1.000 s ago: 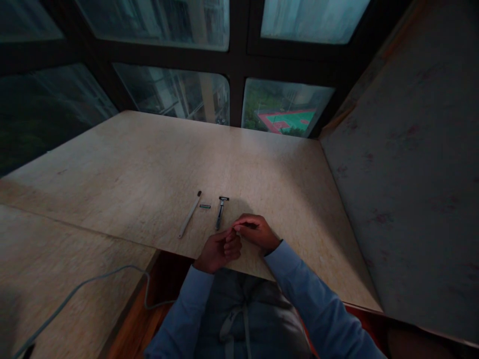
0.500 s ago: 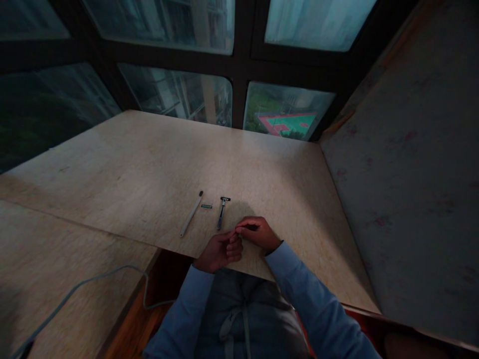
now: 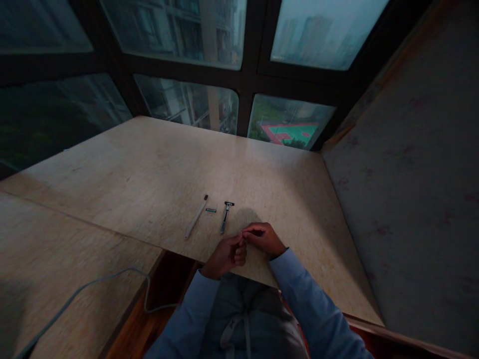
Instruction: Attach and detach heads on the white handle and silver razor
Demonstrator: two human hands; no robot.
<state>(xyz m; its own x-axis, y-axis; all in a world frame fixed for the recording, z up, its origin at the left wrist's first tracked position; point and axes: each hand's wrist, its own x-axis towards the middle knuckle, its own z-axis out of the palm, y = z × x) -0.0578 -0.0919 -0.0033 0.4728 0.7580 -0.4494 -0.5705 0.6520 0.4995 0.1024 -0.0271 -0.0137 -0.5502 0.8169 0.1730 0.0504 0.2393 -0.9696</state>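
Note:
Over the table's front edge my left hand and my right hand meet at the fingertips. Both are closed in a pinch, and whatever lies between the fingers is too small or hidden to name. Just beyond my left hand a razor lies on the table, its head pointing away from me. Left of it is a small dark razor cartridge with a greenish strip. Farther left a white toothbrush with dark bristles rests at a slant.
The beige tabletop runs back to dark-framed windows. A patterned wall panel borders it on the right. At lower left a grey cable crosses another beige surface and hangs over its edge.
The whole view has shifted slightly, so everything sits a little lower and to the right. My hands keep their fingertips together; the razor, cartridge and toothbrush stay in place on the table.

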